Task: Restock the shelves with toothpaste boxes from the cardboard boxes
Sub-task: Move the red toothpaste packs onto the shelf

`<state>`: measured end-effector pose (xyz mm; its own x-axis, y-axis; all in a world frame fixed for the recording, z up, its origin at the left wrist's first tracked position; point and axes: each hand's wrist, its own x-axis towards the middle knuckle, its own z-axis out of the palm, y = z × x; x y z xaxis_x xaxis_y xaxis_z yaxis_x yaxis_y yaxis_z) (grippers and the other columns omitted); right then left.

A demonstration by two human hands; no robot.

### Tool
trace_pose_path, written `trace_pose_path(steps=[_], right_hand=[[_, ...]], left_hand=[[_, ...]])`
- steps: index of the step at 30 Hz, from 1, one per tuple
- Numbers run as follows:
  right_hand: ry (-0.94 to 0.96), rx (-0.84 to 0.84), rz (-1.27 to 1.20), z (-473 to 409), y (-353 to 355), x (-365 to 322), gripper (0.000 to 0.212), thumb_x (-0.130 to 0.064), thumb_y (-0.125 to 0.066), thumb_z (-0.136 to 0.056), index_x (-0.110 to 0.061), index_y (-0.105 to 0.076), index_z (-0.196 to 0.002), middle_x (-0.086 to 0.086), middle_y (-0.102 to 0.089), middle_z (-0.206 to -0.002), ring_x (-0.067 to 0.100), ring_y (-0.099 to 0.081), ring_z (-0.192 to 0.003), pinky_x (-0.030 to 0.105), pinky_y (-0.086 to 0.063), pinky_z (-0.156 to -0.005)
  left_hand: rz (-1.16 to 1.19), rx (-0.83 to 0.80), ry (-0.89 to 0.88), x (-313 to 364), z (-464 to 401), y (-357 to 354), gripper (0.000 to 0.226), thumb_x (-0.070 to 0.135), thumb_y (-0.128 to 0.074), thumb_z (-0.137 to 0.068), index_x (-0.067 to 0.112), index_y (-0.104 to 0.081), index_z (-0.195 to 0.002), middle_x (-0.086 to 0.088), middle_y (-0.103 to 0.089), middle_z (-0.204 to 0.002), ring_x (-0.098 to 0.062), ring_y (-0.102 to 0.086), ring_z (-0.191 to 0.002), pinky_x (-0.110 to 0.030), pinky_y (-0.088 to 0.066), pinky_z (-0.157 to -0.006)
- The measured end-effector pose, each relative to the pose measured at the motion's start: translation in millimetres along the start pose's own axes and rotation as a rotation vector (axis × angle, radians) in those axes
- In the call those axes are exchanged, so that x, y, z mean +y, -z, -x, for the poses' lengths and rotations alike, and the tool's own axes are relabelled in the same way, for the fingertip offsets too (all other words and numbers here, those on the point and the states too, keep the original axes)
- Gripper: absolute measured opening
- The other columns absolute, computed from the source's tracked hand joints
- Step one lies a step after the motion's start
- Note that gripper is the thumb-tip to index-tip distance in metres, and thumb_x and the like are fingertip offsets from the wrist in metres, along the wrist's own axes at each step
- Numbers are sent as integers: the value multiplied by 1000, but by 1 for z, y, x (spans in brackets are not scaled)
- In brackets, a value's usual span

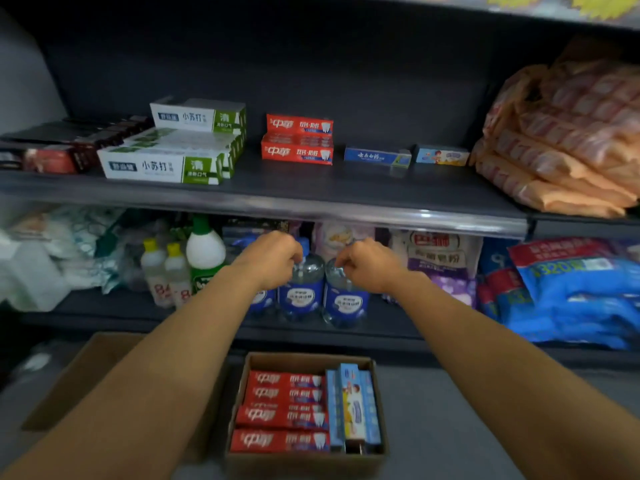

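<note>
An open cardboard box [242,393] on the floor holds several red toothpaste boxes [282,415] lying flat and a few light-blue ones [355,407] on edge at its right. On the upper shelf [311,199] stand white-green toothpaste boxes [166,157], two stacked red ones [298,138], a dark-blue one [377,156] and a small light-blue one [441,155]. Both arms reach forward above the box. My left hand [273,258] and my right hand [370,265] hover with curled fingers in front of the lower shelf's blue bottles [301,292]; I see nothing held in either.
A second cardboard box [86,372] sits at the left under my left arm. Dark boxes [62,147] fill the upper shelf's left, orange packs [561,140] its right. The lower shelf holds white bottles [204,251], purple bags [440,258] and blue packs [571,289].
</note>
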<state>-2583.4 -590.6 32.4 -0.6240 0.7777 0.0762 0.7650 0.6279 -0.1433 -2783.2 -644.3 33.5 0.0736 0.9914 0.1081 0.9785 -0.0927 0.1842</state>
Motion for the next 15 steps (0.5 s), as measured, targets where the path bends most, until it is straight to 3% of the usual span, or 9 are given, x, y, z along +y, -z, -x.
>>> trace_pose_path(steps=[8, 15], right_hand=[[-5, -142, -77, 36, -100, -5, 33, -6, -49, -91, -16, -69, -115, 5, -68, -115, 29, -60, -105, 39, -51, -82], [-2, -319, -117, 49, -192, -15, 24, -16, -50, -90, -20, -68, -105, 3, -69, -108, 26, -62, -98, 34, -50, -76]], left_hand=[[54, -239, 44, -7, 58, -103, 34, 9, -52, -93, 19, -65, -122, -5, -60, -128, -25, -55, -117, -40, -47, -98], [132, -405, 126, -21, 83, -177, 20, 17, -53, -92, 24, -70, -99, 1, -67, -109, -17, -63, -97, -35, -53, -84]])
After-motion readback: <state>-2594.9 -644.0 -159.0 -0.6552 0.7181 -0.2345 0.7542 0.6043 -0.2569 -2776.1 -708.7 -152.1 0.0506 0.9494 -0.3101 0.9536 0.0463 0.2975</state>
